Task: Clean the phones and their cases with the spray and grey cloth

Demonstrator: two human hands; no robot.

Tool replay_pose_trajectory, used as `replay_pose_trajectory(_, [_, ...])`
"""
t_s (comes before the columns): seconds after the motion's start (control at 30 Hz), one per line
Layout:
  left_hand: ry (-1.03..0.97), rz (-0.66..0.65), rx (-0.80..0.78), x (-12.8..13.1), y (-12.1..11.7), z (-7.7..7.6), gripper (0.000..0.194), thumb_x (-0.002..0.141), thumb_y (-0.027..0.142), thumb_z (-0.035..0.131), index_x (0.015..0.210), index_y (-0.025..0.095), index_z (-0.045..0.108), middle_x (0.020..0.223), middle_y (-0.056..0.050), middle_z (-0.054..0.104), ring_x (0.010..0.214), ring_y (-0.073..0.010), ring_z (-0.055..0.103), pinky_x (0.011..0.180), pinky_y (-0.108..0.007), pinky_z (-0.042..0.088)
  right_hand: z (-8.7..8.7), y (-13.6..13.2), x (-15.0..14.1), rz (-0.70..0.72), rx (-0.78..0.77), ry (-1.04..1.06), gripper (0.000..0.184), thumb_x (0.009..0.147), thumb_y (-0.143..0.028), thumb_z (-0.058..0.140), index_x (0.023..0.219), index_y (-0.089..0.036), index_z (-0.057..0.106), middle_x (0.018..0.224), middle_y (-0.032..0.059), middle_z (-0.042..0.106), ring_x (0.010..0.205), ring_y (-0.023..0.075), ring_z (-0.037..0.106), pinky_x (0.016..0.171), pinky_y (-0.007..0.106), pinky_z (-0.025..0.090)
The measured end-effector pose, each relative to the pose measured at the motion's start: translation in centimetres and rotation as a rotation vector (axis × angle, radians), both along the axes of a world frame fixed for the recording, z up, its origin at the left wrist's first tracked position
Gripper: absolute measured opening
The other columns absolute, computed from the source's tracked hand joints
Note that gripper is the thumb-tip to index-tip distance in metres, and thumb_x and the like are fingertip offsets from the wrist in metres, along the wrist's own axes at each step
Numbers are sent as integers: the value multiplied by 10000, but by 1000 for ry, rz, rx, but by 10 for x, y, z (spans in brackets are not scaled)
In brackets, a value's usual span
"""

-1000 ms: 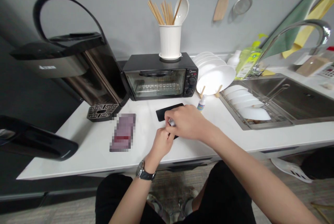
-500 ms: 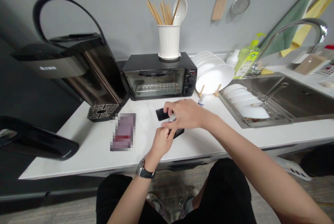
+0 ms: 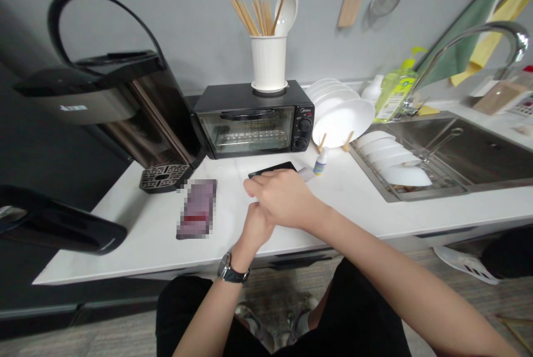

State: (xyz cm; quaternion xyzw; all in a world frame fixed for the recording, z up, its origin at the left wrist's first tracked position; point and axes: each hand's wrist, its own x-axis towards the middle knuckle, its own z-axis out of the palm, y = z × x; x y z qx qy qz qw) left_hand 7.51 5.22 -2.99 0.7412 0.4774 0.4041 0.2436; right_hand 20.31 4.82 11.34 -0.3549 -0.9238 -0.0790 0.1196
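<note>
My right hand [image 3: 283, 199] lies palm down over a flat black object [image 3: 272, 169] on the white counter [image 3: 353, 201]; only the object's far edge shows. Its fingers are pressed together and curled to the left, and what they hold is hidden. My left hand [image 3: 255, 230], with a watch [image 3: 231, 274] on the wrist, sits just below and partly under the right hand, its fingers covered. A small white dropper bottle [image 3: 320, 162] stands a little to the right of my hands. A purple flat object [image 3: 196, 210] lies to the left.
A black toaster oven [image 3: 254, 119] with a white utensil holder [image 3: 268, 61] on top stands behind. A dark coffee machine [image 3: 125, 101] is at left. White plates [image 3: 341, 118] in a rack and a sink [image 3: 458, 151] with bowls are at right.
My right hand has shifted left and down, flattening over the black object and covering my left hand's fingers. The small silvery thing seen between my fingers earlier is out of sight.
</note>
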Motion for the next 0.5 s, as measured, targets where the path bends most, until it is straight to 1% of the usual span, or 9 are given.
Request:
replay_pose_trajectory(0.07, [34, -36, 4, 1, 0, 4, 239, 871, 160, 571, 640, 207, 614, 639, -61, 661, 678, -232, 682, 671, -309, 498, 5, 3, 12, -235, -52, 29, 279, 948, -400, 603, 1068, -159, 673, 889, 81, 758, 765, 246, 686, 615, 340, 343])
replay_pose_trajectory(0.1, [47, -37, 11, 2, 0, 6, 269, 902, 174, 550, 641, 207, 607, 617, -53, 649, 642, -221, 671, 661, -304, 491, 6, 4, 17, -355, -69, 38, 358, 940, -490, 596, 1031, -157, 695, 859, 95, 759, 748, 259, 687, 608, 339, 337])
replay_pose_trajectory(0.13, [60, -32, 25, 2, 1, 6, 285, 929, 181, 524, 659, 205, 611, 612, -48, 646, 625, -213, 666, 659, -302, 489, 7, 4, 21, -436, -77, 44, 411, 940, -547, 577, 974, -161, 714, 832, 104, 758, 737, 266, 688, 607, 338, 332])
replay_pose_trajectory(0.17, [74, -26, 44, 2, 0, 6, 289, 946, 179, 505, 681, 201, 619, 619, -46, 652, 623, -210, 667, 663, -301, 489, 6, 3, 24, -460, -84, 50, 423, 946, -560, 560, 918, -171, 725, 817, 103, 759, 734, 265, 689, 610, 337, 329])
replay_pose_trajectory(0.23, [112, -18, 78, 2, 0, 4, 271, 932, 147, 508, 690, 194, 622, 644, -51, 670, 628, -209, 669, 659, -300, 488, 2, -1, 23, -357, -89, 66, 320, 959, -460, 565, 889, -191, 724, 837, 75, 768, 751, 243, 692, 619, 333, 319])
replay_pose_trajectory(0.3, [143, -16, 89, 1, 0, 0, 249, 886, 101, 533, 671, 188, 622, 665, -61, 687, 639, -211, 671, 645, -297, 482, -4, -5, 18, -209, -71, 73, 170, 955, -294, 569, 942, -199, 710, 861, 41, 768, 756, 211, 683, 611, 329, 293])
replay_pose_trajectory(0.33, [155, -16, 87, 1, 0, -1, 237, 866, 88, 547, 666, 185, 627, 673, -66, 694, 647, -214, 673, 636, -294, 478, -6, -7, 15, -145, -57, 65, 147, 953, -231, 559, 959, -195, 701, 859, 34, 762, 750, 200, 674, 605, 330, 278])
replay_pose_trajectory(0.43, [165, -14, 77, 2, 0, -1, 202, 846, 82, 584, 685, 171, 667, 682, -70, 711, 666, -217, 680, 616, -283, 472, -9, -9, 13, -21, -25, 44, 187, 956, -134, 511, 913, -179, 687, 818, 37, 734, 726, 188, 639, 604, 334, 264])
replay_pose_trajectory(0.5, [162, -24, 73, 4, -2, 4, 191, 881, 109, 594, 732, 162, 702, 688, -58, 723, 649, -202, 679, 615, -272, 481, -9, -6, 20, -23, -37, 112, 220, 934, -105, 481, 874, -182, 678, 802, 36, 721, 727, 188, 626, 615, 328, 285])
